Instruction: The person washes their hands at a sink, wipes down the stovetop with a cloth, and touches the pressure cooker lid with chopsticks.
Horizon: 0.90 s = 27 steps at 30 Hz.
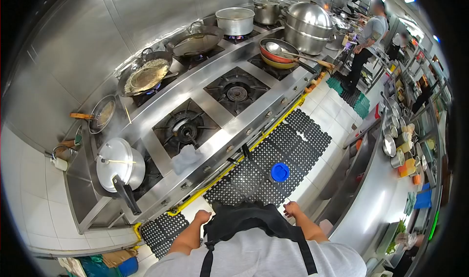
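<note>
My left hand (202, 216) hangs beside the black apron (249, 218), its fingers curled in and no object showing in it. On the other side of the apron is my right hand (292, 209), also loosely closed and holding nothing I can see. Both hands are low, away from the cooktop. Nearest the left hand is the front of the steel stove (205, 167), where a grey cloth (186, 159) lies by a burner. A pressure cooker (121, 162) with a black handle stands at the stove's left end. A blue round lid or container (280, 172) is on the floor mat ahead of me.
Woks (146, 77) and a pot (235, 22) stand on the back burners, some over flames. Red and yellow pans (279, 52) are stacked farther along. A yellow pipe (273, 134) runs along the stove's front. A steel counter (364, 199) flanks my right. A co-worker (373, 33) stands farther down the aisle.
</note>
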### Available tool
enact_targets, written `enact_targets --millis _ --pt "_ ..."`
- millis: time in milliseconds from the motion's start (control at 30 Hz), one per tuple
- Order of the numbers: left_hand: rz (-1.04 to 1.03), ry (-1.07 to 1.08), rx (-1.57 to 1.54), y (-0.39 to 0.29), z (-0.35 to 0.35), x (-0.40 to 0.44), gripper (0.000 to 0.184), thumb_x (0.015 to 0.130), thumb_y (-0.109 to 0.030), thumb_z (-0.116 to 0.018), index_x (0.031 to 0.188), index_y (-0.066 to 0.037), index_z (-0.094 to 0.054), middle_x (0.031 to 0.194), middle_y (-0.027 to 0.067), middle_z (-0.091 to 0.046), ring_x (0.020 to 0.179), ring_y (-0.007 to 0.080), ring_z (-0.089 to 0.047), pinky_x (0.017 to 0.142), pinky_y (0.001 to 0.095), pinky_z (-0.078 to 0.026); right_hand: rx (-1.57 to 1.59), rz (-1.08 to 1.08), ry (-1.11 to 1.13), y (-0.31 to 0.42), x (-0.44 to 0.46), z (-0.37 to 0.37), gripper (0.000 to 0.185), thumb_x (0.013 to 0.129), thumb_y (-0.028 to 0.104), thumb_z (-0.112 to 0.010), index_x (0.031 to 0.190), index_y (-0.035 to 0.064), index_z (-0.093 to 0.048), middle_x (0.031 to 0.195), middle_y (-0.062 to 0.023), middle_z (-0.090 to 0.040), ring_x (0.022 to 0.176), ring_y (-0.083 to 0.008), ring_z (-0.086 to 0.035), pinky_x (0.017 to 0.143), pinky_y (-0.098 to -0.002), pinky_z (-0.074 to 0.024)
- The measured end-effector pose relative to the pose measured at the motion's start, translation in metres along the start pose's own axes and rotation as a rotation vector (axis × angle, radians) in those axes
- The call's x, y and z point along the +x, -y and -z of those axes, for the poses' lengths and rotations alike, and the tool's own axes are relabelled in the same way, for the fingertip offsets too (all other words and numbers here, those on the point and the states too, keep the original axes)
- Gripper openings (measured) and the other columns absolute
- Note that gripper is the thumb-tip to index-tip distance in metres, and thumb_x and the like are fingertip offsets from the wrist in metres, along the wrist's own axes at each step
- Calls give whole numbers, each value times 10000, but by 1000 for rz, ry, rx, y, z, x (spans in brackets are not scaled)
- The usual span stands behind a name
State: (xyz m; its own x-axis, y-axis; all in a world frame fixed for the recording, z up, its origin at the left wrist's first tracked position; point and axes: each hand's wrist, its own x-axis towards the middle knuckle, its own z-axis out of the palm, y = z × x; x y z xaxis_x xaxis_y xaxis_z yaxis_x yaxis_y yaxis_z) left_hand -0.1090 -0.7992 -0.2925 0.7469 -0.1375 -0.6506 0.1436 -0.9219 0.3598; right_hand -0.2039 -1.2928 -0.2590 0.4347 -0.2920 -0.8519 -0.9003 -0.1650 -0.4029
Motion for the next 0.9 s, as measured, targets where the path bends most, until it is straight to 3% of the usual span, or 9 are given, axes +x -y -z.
enact_targets --millis 67,200,267,400,600,733,833,900 --pt "5 14 -12 2 -1 0 403 838 -401 -583 770 -29 -724 732 108 -703 707 251 -672 744 370 -518 -42 -6 13 -4 -1 0 395 907 274 -521 1009 -100 -599 910 -229 -674 729 -327 -687 580 -442 -586" --pt "4 -26 -51 -10 4 -7 405 840 -400 -583 759 -28 -723 709 111 -696 656 239 -665 703 366 -521 -37 -14 16 -13 0 2 395 903 275 -529 995 -101 -609 906 -223 -678 714 -322 -687 577 -434 -587" --pt "79 84 -111 -18 3 -5 455 858 -437 -538 883 -21 -722 997 196 -676 972 371 -623 877 423 -484 -66 -16 21 -19 3 6 387 903 268 -525 966 -102 -622 893 -215 -682 694 -314 -686 570 -424 -586" --pt "94 69 -163 -36 6 -7 446 813 -439 -599 887 -17 -723 976 206 -680 936 361 -643 865 410 -493 -77 -12 18 -22 11 10 376 904 259 -519 928 -97 -635 868 -203 -684 678 -302 -685 557 -415 -583" --pt "77 17 -163 -46 -5 -5 454 817 -441 -597 876 -8 -720 952 219 -679 923 363 -647 844 420 -495 -44 6 32 -15 11 17 335 900 236 -525 1026 -74 -546 866 -218 -668 652 -304 -672 532 -432 -568" --pt "71 -26 -136 -54 -7 -17 461 831 -443 -581 856 -4 -717 932 224 -678 917 374 -643 836 427 -496 3 35 60 -20 24 22 320 890 239 -531 996 -62 -549 817 -207 -660 604 -295 -652 495 -421 -548" --pt "88 -36 -130 -60 -5 -29 473 844 -443 -559 884 3 -712 954 229 -673 927 388 -636 853 430 -495 -250 168 57 3 0 33 316 877 237 -541 980 -62 -553 784 -200 -656 575 -285 -639 475 -413 -532" --pt "117 -69 -139 -54 -15 -27 470 854 -435 -551 915 3 -709 980 231 -668 943 390 -631 866 428 -492 -254 183 89 12 -10 33 314 860 229 -557 963 -67 -559 760 -198 -653 552 -273 -625 454 -401 -510"
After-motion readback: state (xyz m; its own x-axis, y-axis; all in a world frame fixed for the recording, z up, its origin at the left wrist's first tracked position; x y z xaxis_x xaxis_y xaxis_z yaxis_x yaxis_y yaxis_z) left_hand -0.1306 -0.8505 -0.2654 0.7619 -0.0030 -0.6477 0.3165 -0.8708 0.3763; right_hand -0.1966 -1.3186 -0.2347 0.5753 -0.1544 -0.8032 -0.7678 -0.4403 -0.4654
